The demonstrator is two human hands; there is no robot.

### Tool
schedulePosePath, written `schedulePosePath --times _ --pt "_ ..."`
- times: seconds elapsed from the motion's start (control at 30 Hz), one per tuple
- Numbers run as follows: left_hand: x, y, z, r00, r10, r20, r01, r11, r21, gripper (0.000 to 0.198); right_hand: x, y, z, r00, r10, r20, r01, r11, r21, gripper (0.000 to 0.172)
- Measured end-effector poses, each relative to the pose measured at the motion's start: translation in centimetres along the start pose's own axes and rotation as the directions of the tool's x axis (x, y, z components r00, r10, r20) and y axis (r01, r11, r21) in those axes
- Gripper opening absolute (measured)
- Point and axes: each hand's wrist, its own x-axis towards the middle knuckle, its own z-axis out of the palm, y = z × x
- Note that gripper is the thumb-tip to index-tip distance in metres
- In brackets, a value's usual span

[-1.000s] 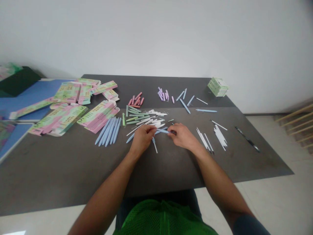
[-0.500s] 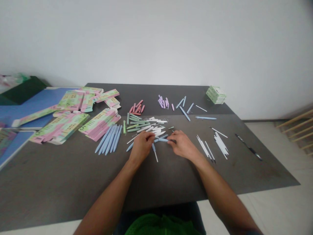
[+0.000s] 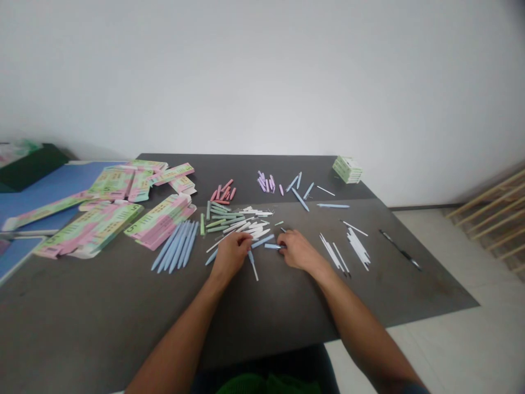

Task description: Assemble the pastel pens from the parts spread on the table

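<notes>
My left hand (image 3: 234,253) is pinched closed at the near edge of a heap of white pen parts (image 3: 256,227); what its fingertips hold, if anything, is hidden. My right hand (image 3: 298,249) has its fingers curled on a light-blue pen barrel (image 3: 272,246) that points left. Another blue barrel (image 3: 262,241) lies between the hands. Just right of my left hand, a blue pen piece with a white stem (image 3: 253,265) rests on the table. Green pen barrels (image 3: 221,213) lie beyond my left hand.
Whole blue pens (image 3: 175,246) lie in a row at left, beside flattened pink-green boxes (image 3: 159,219). Red parts (image 3: 223,190), purple parts (image 3: 266,182) and a green box stack (image 3: 348,169) are farther back. White refills (image 3: 358,249) and a black pen (image 3: 400,249) lie at right.
The view has shifted slightly. My right hand has lowered toward the table, and the dark-tipped piece seen at its fingers no longer shows. My left hand stays by the white parts.
</notes>
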Motion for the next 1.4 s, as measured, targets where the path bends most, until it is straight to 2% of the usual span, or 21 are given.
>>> schedulePosePath --times 0.37,0.53,0.6,0.73,0.87,1.0,1.17,1.3,1.4 --pt "0.5 -0.4 -1.2 0.996 -0.074 -0.052 0.071 0.996 -0.055 0.029 0.1 1.4 -1.0 0.999 0.045 0.021 -0.047 0.994 0.103 0.019" --pt "0.4 -0.2 -1.5 0.996 -0.064 -0.059 0.056 0.990 -0.129 0.027 0.3 0.3 -0.9 1.000 0.030 -0.008 -0.030 0.996 0.089 0.014" --pt "0.4 -0.1 -2.4 0.994 -0.066 -0.082 0.050 0.981 -0.185 0.026 0.3 -0.6 -1.1 0.999 0.001 -0.038 0.003 0.995 0.098 0.013" --pt "0.5 -0.6 -5.6 0.972 -0.140 -0.191 0.076 0.947 -0.311 0.027 0.4 -2.1 -1.6 0.996 -0.028 -0.086 0.039 0.991 0.129 0.019" --pt "0.6 -1.4 -7.4 0.959 -0.173 -0.226 0.107 0.955 -0.276 0.028 1.3 -2.2 -1.6 0.994 -0.051 -0.101 0.062 0.992 0.110 0.022" --pt "0.7 -1.6 -6.5 0.971 -0.160 -0.180 0.131 0.978 -0.165 0.024 2.7 -1.8 -1.0 0.991 -0.051 -0.123 0.055 0.998 0.027 0.019" --pt "0.8 -1.5 -4.5 0.990 -0.075 -0.120 0.073 0.997 -0.020 0.024 3.6 -2.7 -0.2 0.982 -0.176 -0.063 0.177 0.984 0.012 0.016" --pt "0.5 -1.0 -4.0 0.995 -0.050 -0.091 0.053 0.998 0.032 0.023 3.9 -3.2 0.4 0.979 -0.205 -0.023 0.204 0.979 -0.021 0.017" --pt "0.4 -0.6 -3.9 0.995 -0.043 -0.088 0.049 0.997 0.062 0.023 4.2 -3.1 0.9 0.975 -0.221 -0.036 0.221 0.975 -0.023 0.018"
